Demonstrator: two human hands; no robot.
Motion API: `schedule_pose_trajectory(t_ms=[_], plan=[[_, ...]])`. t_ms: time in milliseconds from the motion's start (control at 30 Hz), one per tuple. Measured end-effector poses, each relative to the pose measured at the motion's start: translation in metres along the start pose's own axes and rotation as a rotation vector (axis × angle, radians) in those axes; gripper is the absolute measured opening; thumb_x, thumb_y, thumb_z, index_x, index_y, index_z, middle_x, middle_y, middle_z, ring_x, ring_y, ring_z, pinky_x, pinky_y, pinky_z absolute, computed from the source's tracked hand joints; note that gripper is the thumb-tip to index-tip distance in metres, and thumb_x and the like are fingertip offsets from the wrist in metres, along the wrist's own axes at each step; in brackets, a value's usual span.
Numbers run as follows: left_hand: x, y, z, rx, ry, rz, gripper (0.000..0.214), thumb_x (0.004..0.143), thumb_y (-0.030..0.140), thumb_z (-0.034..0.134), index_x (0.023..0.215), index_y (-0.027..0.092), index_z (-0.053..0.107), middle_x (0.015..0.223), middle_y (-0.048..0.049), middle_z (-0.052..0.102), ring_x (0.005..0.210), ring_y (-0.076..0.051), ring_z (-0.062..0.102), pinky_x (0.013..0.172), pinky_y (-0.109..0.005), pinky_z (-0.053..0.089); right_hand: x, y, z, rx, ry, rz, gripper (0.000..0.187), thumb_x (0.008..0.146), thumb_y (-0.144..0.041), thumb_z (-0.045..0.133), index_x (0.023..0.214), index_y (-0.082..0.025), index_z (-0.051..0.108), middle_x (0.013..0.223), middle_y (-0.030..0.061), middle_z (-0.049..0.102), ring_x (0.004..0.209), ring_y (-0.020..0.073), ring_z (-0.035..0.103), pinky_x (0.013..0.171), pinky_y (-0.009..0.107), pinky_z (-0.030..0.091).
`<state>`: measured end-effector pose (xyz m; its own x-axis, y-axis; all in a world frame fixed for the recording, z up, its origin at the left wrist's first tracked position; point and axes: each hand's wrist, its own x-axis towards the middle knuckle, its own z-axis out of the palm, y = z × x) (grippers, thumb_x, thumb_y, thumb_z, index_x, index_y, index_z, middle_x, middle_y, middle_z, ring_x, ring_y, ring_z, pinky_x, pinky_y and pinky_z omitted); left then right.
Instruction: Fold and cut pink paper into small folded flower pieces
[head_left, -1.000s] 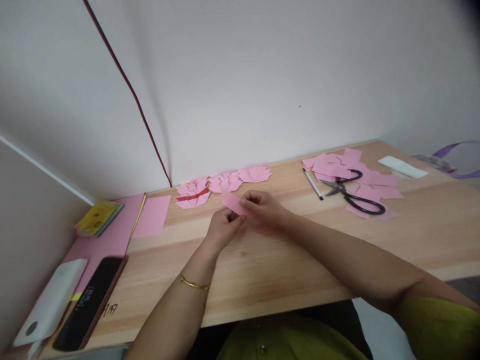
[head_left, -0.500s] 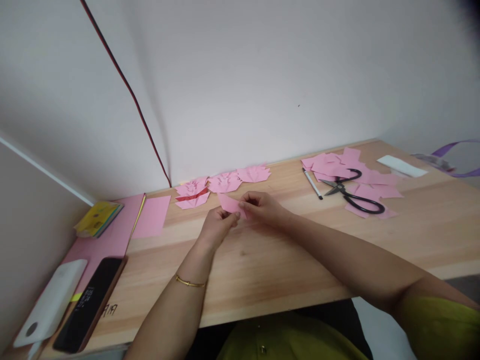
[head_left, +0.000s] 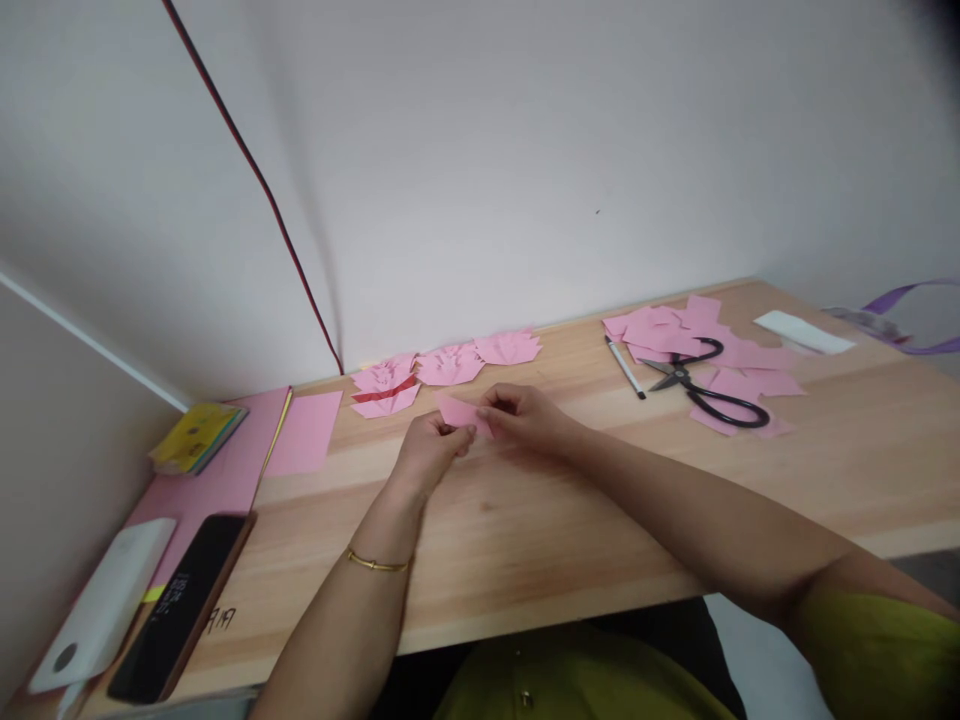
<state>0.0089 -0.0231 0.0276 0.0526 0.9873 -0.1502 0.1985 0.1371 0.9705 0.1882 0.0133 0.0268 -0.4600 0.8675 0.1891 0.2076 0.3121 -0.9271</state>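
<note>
A small piece of pink paper (head_left: 459, 412) is pinched between my two hands, just above the wooden table. My left hand (head_left: 429, 450) grips its lower left part, thumb on top. From the right, my right hand (head_left: 521, 415) holds it between thumb and curled fingers. The fingers cover part of the paper, so its full outline is hidden. Right behind it lie several cut and folded pink paper pieces (head_left: 450, 365) in a row against the wall, one crossed by a red strip (head_left: 384, 391).
Black-handled scissors (head_left: 679, 374) lie on pink scraps (head_left: 750, 352) at right, beside a pen (head_left: 625, 367) and a white strip (head_left: 804, 332). At left are pink sheets (head_left: 304, 432), a yellow packet (head_left: 196, 438), a phone (head_left: 180, 610) and a white power bank (head_left: 105, 605).
My left hand has shifted very slightly left, and the paper's upper left corner sits a little lower. My right hand stays nearly in place.
</note>
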Motion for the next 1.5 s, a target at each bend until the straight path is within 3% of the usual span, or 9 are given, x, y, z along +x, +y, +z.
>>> schedule_pose_trajectory(t_ms=[267, 400, 633, 800, 967, 1200, 1367, 1500], plan=[[0.001, -0.002, 0.001, -0.067, -0.001, -0.013, 0.023, 0.065, 0.033, 0.072, 0.065, 0.013, 0.059, 0.054, 0.0011, 0.054, 0.048, -0.007, 0.043, 0.048, -0.021, 0.029, 0.001, 0.002, 0.000, -0.029, 0.008, -0.015, 0.025, 0.083, -0.038, 0.054, 0.073, -0.016, 0.057, 0.066, -0.0007, 0.054, 0.063, 0.0115, 0.046, 0.060, 0.025, 0.036], [0.002, -0.003, 0.002, -0.036, 0.068, 0.000, 0.027, 0.065, 0.036, 0.072, 0.065, 0.013, 0.059, 0.053, 0.0010, 0.054, 0.044, -0.007, 0.040, 0.044, -0.021, 0.025, 0.001, 0.002, 0.000, 0.018, 0.010, -0.004, 0.027, 0.084, -0.041, 0.053, 0.074, -0.017, 0.057, 0.066, -0.0012, 0.052, 0.063, 0.0114, 0.045, 0.060, 0.024, 0.036], [0.004, -0.002, 0.007, -0.237, 0.197, 0.049, 0.025, 0.063, 0.034, 0.074, 0.072, 0.013, 0.063, 0.055, 0.0020, 0.057, 0.048, -0.008, 0.047, 0.051, -0.021, 0.035, 0.006, 0.009, -0.004, 0.234, 0.147, 0.044, 0.036, 0.083, -0.054, 0.054, 0.094, -0.019, 0.057, 0.082, 0.0009, 0.055, 0.074, 0.0134, 0.049, 0.068, 0.025, 0.041], [0.005, -0.001, 0.008, -0.268, 0.244, 0.097, 0.024, 0.064, 0.034, 0.073, 0.067, 0.013, 0.061, 0.054, 0.0020, 0.057, 0.049, -0.008, 0.048, 0.053, -0.022, 0.038, 0.005, 0.012, 0.001, 0.431, 0.023, 0.139, 0.042, 0.080, -0.057, 0.054, 0.095, -0.018, 0.058, 0.077, 0.0008, 0.056, 0.069, 0.0127, 0.051, 0.066, 0.025, 0.042], [0.005, -0.001, 0.010, -0.365, 0.262, 0.091, 0.025, 0.062, 0.032, 0.075, 0.069, 0.013, 0.062, 0.057, 0.0019, 0.059, 0.050, -0.007, 0.049, 0.053, -0.022, 0.039, 0.000, 0.000, 0.005, 0.385, -0.086, 0.170, 0.037, 0.069, -0.050, 0.069, 0.071, -0.015, 0.061, 0.066, 0.0005, 0.056, 0.062, 0.0111, 0.048, 0.059, 0.024, 0.038], [0.001, -0.001, 0.019, -0.413, 0.235, 0.092, 0.023, 0.063, 0.032, 0.075, 0.069, 0.013, 0.063, 0.055, 0.0019, 0.058, 0.049, -0.007, 0.049, 0.053, -0.021, 0.040, -0.004, -0.013, 0.009, 0.404, -0.065, 0.101, 0.030, 0.071, -0.046, 0.068, 0.069, -0.017, 0.065, 0.067, 0.0002, 0.058, 0.064, 0.0124, 0.050, 0.059, 0.026, 0.037], [0.001, -0.004, 0.022, -0.384, 0.235, 0.098, 0.023, 0.064, 0.033, 0.075, 0.071, 0.013, 0.065, 0.057, 0.0015, 0.060, 0.051, -0.008, 0.051, 0.054, -0.022, 0.040, -0.004, -0.010, 0.009, 0.283, -0.013, 0.150, 0.037, 0.072, -0.051, 0.066, 0.061, -0.016, 0.061, 0.061, -0.0006, 0.055, 0.060, 0.0116, 0.048, 0.057, 0.025, 0.036], [0.002, -0.006, 0.021, -0.392, 0.255, 0.098, 0.023, 0.063, 0.032, 0.075, 0.072, 0.013, 0.065, 0.058, 0.0016, 0.060, 0.052, -0.008, 0.051, 0.055, -0.022, 0.041, -0.003, -0.004, 0.008, 0.195, -0.001, 0.142, 0.037, 0.073, -0.052, 0.064, 0.065, -0.016, 0.063, 0.065, 0.0005, 0.059, 0.064, 0.0130, 0.053, 0.061, 0.026, 0.040]])
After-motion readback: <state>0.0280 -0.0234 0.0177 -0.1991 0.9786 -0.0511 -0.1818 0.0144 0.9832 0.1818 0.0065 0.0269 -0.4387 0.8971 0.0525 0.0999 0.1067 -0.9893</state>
